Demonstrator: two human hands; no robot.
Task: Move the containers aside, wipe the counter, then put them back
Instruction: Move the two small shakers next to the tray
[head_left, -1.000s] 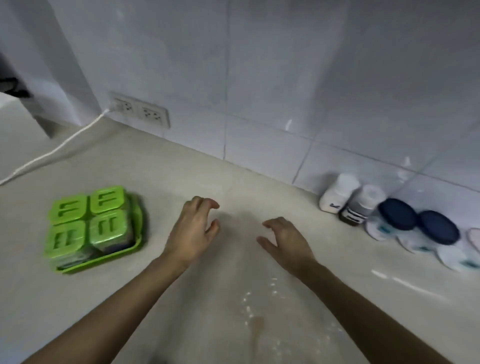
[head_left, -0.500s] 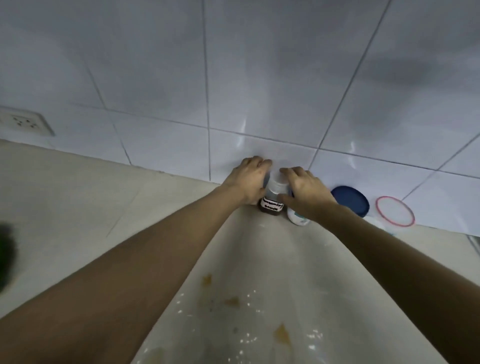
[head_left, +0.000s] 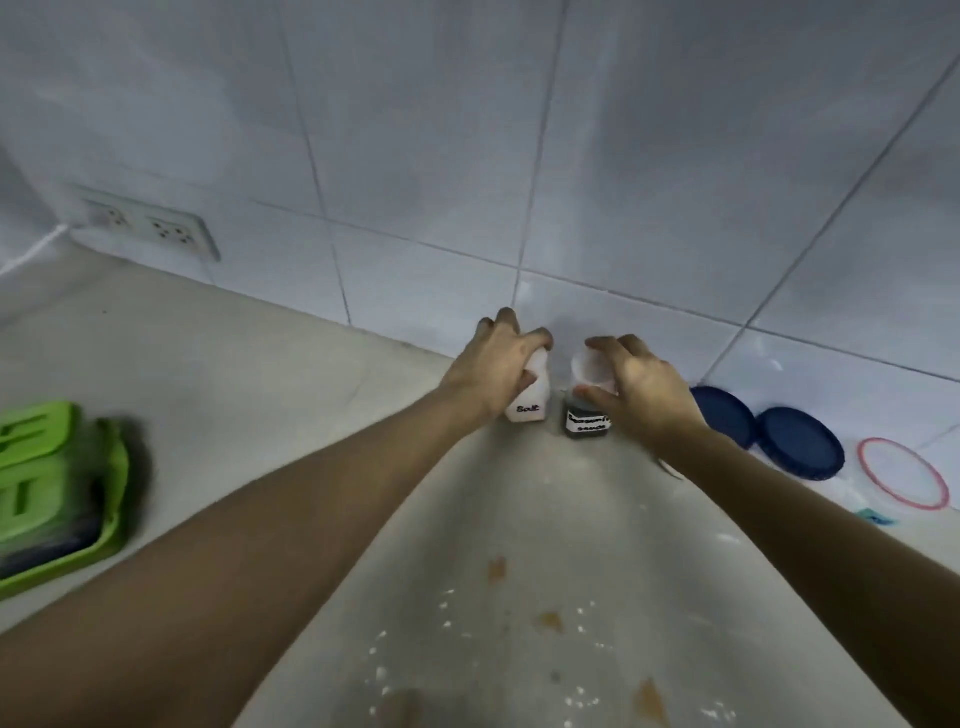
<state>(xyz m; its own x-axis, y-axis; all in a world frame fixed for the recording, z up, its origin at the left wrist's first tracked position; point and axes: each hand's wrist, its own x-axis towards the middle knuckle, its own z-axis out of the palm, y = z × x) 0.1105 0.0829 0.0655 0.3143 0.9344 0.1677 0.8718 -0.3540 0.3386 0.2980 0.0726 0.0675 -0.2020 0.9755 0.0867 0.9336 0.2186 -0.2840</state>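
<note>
Two small jars stand near the tiled wall at the back of the counter (head_left: 322, 395). My left hand (head_left: 493, 364) is wrapped around the top of the white jar labelled Salt (head_left: 532, 402). My right hand (head_left: 631, 387) grips the white lid of the dark seasoning jar (head_left: 587, 421) right beside it. To the right sit two tubs with dark blue lids (head_left: 800, 441) and a clear one with a red-rimmed lid (head_left: 904, 480). Brown stains (head_left: 550, 621) and white crumbs mark the counter between my forearms.
A green tray of green-lidded boxes (head_left: 52, 493) sits at the left edge of the counter. A double wall socket (head_left: 150, 228) with a white cable is on the tiles at the far left.
Both hands went from hovering over the counter to the jars by the wall and closed on them. Since half a second ago the view has swung left, bringing the green tray back in.
</note>
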